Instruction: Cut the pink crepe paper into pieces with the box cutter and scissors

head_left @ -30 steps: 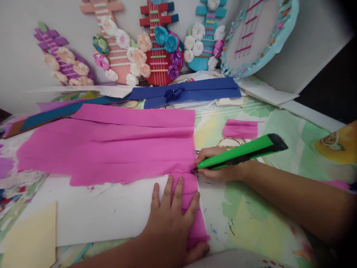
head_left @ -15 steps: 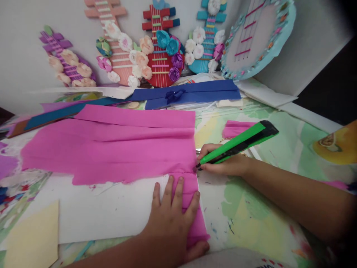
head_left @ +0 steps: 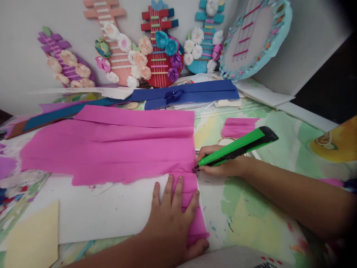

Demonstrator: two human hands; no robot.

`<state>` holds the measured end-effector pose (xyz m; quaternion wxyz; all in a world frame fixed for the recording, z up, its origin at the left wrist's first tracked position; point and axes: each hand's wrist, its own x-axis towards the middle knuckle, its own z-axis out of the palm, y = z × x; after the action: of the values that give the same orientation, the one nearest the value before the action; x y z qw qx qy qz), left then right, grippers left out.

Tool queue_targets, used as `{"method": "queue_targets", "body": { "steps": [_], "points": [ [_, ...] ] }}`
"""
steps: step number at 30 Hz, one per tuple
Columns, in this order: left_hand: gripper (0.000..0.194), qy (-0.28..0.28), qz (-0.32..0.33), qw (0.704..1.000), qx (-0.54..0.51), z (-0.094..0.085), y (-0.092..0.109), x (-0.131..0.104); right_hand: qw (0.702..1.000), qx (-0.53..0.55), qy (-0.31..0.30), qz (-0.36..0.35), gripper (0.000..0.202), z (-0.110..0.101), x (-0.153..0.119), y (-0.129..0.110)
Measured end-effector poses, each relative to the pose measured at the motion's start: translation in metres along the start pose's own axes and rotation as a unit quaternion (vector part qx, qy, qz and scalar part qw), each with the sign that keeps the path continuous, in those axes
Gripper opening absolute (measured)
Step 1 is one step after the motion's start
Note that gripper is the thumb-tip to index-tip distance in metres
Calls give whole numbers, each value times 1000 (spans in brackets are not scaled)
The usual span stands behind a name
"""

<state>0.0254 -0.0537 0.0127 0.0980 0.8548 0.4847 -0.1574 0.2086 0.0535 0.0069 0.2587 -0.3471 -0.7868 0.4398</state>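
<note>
A large sheet of pink crepe paper (head_left: 111, 147) lies spread over a white board (head_left: 92, 212) on the table. My left hand (head_left: 171, 217) presses flat on the paper's lower right strip, fingers apart. My right hand (head_left: 223, 163) grips a green utility knife (head_left: 237, 147), its tip touching the paper's right edge just above my left fingertips. The knife's handle points up and to the right.
Gold-handled scissors (head_left: 227, 140) lie partly hidden behind my right hand. A small pink paper scrap (head_left: 240, 127) lies beyond them. A blue folded paper with a bow (head_left: 184, 95) and several flower-decorated paper guitars (head_left: 158, 48) stand at the back. A cream card (head_left: 30, 238) lies at the lower left.
The knife handle tilted up steeper half a second ago and has come partly back down. Its tip stays at the paper's right edge. My left hand has not moved.
</note>
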Motion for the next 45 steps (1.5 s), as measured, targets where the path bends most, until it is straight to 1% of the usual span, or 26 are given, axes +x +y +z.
{"method": "queue_targets", "body": {
  "steps": [6,11,14,18,25,28,30,34,38,45],
  "points": [
    [80,-1,-16,1000,5,0,1,1,996,85,-14,21,11,-6,-1,3],
    [78,17,-13,1000,7,1,2,0,996,76,-26,26,9,-7,0,-1],
    [78,17,-15,1000,3,2,2,0,996,83,-15,33,9,-7,1,-1],
    [77,14,-13,1000,-6,2,1,0,993,103,17,60,10,-6,1,1],
    [78,42,0,999,-15,6,-3,-1,999,38,-22,31,7,-5,3,1],
    [77,48,6,999,-17,7,-2,-1,999,18,-27,20,5,-5,4,-2],
    [76,41,2,999,-16,6,-2,-1,1000,9,-23,13,5,-4,3,-3],
    [75,16,15,999,-29,1,-4,-2,1000,20,-16,14,5,-3,1,-2],
    [76,4,29,999,-39,-1,-6,-2,999,38,-24,13,6,-4,0,0],
    [79,33,35,999,-20,7,-7,-1,999,37,-18,27,7,-7,0,1]
  ]
}}
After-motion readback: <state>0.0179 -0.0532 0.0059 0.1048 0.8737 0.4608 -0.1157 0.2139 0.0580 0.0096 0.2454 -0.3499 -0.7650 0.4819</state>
